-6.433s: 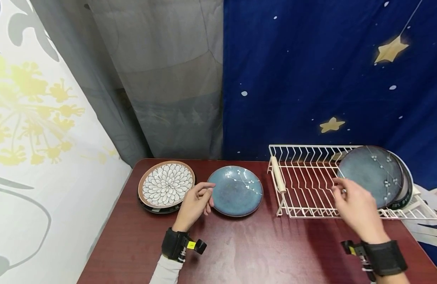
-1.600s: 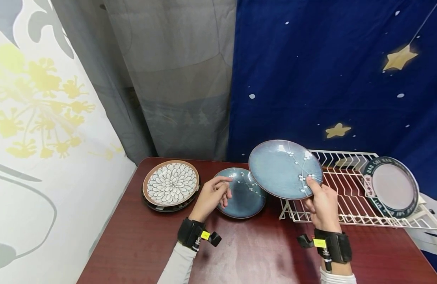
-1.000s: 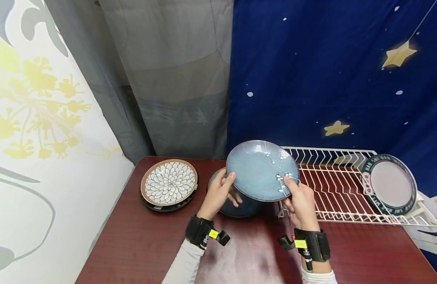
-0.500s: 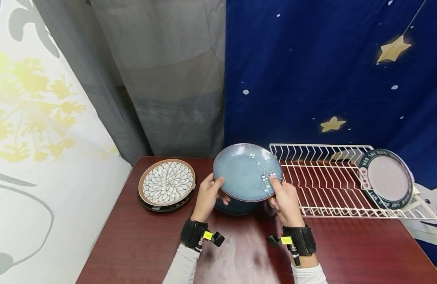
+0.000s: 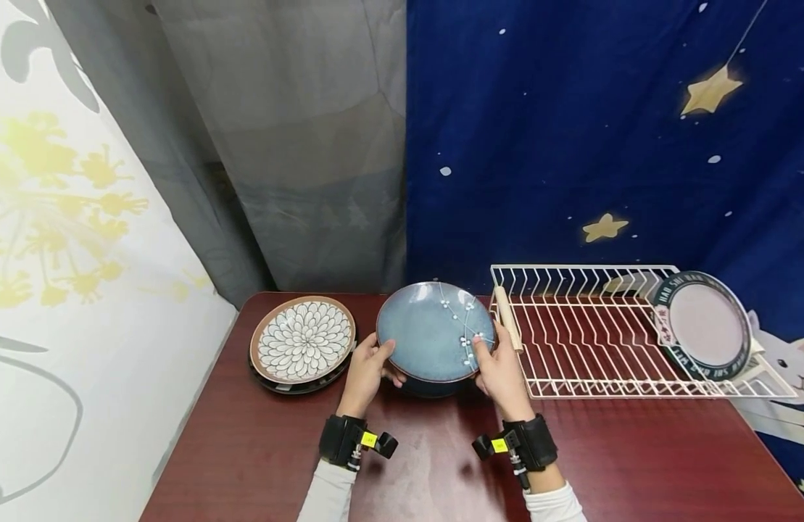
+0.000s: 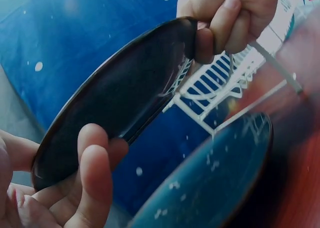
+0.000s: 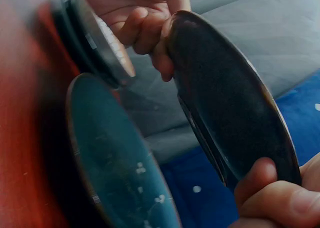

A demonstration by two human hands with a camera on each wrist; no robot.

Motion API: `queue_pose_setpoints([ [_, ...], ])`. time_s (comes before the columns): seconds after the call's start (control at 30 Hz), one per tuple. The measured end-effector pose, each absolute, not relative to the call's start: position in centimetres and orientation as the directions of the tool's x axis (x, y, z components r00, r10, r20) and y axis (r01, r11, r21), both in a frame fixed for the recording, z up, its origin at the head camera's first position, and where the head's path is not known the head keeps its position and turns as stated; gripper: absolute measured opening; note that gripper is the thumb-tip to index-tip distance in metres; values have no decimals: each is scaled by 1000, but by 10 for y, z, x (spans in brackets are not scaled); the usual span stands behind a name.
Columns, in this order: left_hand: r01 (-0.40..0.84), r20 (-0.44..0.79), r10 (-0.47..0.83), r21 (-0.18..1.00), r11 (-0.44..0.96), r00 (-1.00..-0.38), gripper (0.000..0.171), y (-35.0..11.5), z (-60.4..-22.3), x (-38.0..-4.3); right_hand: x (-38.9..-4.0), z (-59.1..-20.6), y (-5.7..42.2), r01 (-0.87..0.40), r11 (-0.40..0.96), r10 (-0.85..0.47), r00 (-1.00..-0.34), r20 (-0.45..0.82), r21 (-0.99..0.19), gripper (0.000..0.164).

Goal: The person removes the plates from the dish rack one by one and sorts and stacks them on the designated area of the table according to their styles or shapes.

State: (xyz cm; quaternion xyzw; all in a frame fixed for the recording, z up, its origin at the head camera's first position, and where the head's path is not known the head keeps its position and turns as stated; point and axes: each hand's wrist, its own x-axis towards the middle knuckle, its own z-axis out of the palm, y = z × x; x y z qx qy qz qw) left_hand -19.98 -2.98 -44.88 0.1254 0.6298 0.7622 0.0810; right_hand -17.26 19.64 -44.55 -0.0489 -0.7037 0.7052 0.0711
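A blue plate (image 5: 428, 330) with a white blossom branch is held between both hands over the table. My left hand (image 5: 367, 370) grips its left rim, thumb on top and fingers underneath. On the opposite rim my right hand (image 5: 502, 373) pinches it the same way, by the blossoms. The wrist views show the held plate's dark underside (image 6: 120, 83) and a gap beneath it. Below lies a second blue plate (image 7: 115, 148) with white blossoms, mostly hidden from the head view.
At left, a white petal-patterned plate (image 5: 304, 339) with a brown rim sits on a dark plate (image 5: 284, 388). A white wire dish rack (image 5: 508, 319) stands at right, with a green-rimmed plate (image 5: 702, 325) leaning at its far end. Curtains hang behind the table.
The right hand took the blue plate from the rack and carried it left. The left hand then gripped its other rim, and both hands have lowered it over the second blue plate.
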Motion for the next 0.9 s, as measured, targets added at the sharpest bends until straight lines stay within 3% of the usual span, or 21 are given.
queue_pose_setpoints([
  [0.23, -24, 8, 284, 994, -109, -959, 38, -35, -465, -204, -183, -482, 199, -18, 345, 263, -958, 115, -939, 47],
  [0.37, -47, -42, 226, 999, -15, -973, 45, -38, -481, -207, -182, -486, 198, 28, 452, 315, -940, 130, -892, 52],
  [0.53, -41, -49, 166, 998, 52, -985, 50, -40, -509, -218, -187, -498, 199, 83, 545, 359, -922, 143, -834, 56],
  [0.7, -45, -60, 138, 993, 105, -989, 57, -41, -514, -219, -188, -503, 199, 106, 601, 370, -916, 158, -792, 56],
  [0.9, -17, -35, 133, 991, 132, -991, 55, -40, -520, -222, -187, -509, 196, 105, 595, 387, -906, 169, -797, 53],
])
